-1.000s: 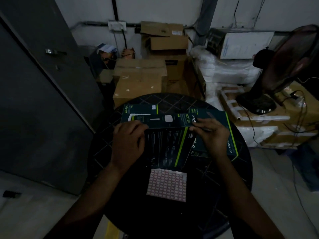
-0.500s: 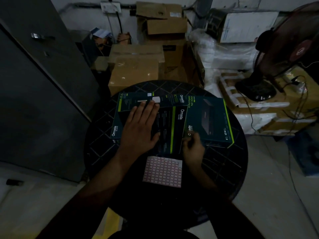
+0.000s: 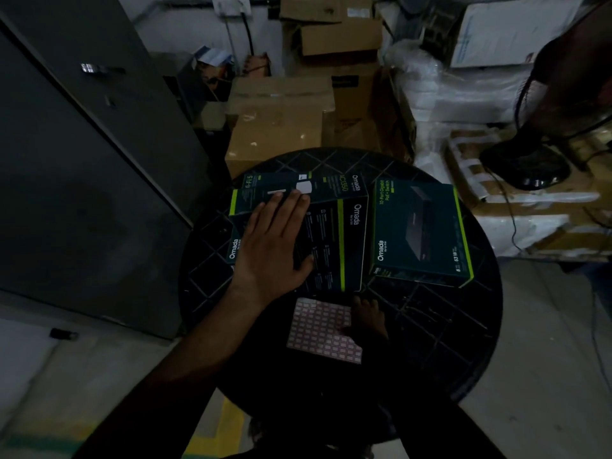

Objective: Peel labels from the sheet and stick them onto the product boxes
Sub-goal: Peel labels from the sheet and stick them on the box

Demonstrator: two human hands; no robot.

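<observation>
Two hands busy — left hand (image 3: 271, 250) flat, fingers spread, pinning middle box (image 3: 334, 240); right hand (image 3: 367, 318) on label sheet (image 3: 319, 329) near table edge, grip unclear — lift one corner slowly.

Dark teal product boxes (image 3: 334, 240) with lime-green edge stripes and white lettering. Label sheet (image 3: 319, 329) pale pink, gridded with small whitish rectangles. Round table (image 3: 447, 326) black, crossed by a thin diamond lattice. Brown cardboard cartons (image 3: 275, 127) behind, grey cabinet (image 3: 82, 160) at left, possibly a yellow floor stripe (image 3: 228, 429) below, dim there.
</observation>
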